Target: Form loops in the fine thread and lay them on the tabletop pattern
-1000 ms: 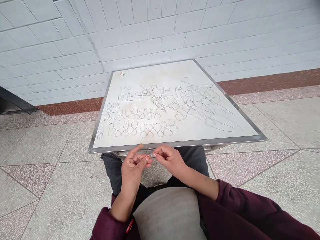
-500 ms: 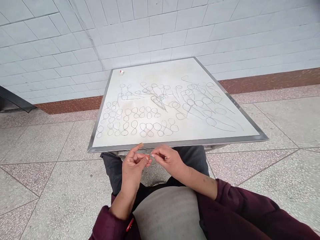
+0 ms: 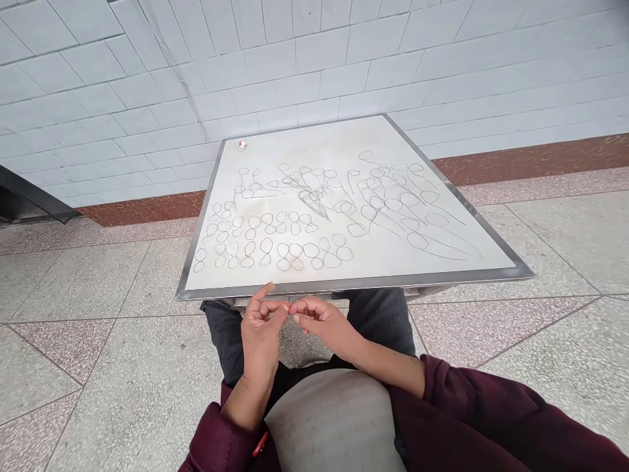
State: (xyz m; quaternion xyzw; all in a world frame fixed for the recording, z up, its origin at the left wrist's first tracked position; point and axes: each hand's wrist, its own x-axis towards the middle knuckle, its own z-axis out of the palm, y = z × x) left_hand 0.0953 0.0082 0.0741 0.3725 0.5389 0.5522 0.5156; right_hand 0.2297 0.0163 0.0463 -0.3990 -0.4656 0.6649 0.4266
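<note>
My left hand [image 3: 263, 328] and my right hand [image 3: 327, 324] meet fingertip to fingertip over my lap, just off the table's near edge. Both are pinched on a thin dark wire, of which only a short bit shows between and above the fingers. The left index finger points up toward the table edge. On the white table [image 3: 295, 137] lie several wires twisted into figure-eight loops [image 3: 266, 252] at the left and near middle. Longer wires with a loop and loose tails [image 3: 437, 242] spread over the right side, and a tangled bunch [image 3: 314, 196] lies at the centre.
A small white and red object [image 3: 242, 145] sits at the table's far left corner. The table has a grey metal rim [image 3: 344, 284]. Behind it stands a white tiled wall [image 3: 319, 52] with a brown base strip. My legs are under the near edge.
My right hand has moved slightly left and its fingertips now touch those of my left hand. The view has shifted a little. The wires on the table lie as before.
</note>
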